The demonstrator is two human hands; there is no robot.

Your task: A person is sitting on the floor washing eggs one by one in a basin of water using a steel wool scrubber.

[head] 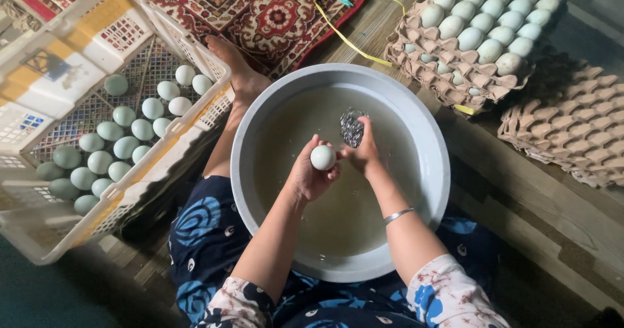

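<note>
My left hand (307,175) holds a pale egg (323,157) over a large grey basin (437,147) of murky water. My right hand (364,151) grips a steel wool scrubber (351,127) right beside the egg, touching or nearly touching it. Both hands hover above the middle of the water. A bracelet sits on my right wrist.
A tilted white plastic crate (39,88) at left holds several pale green eggs (114,149). My bare foot (242,75) rests between the crate and the basin. At top right stacked cardboard egg trays (448,81) carry several eggs; bare trays (572,133) lie right. A patterned rug (260,10) is behind.
</note>
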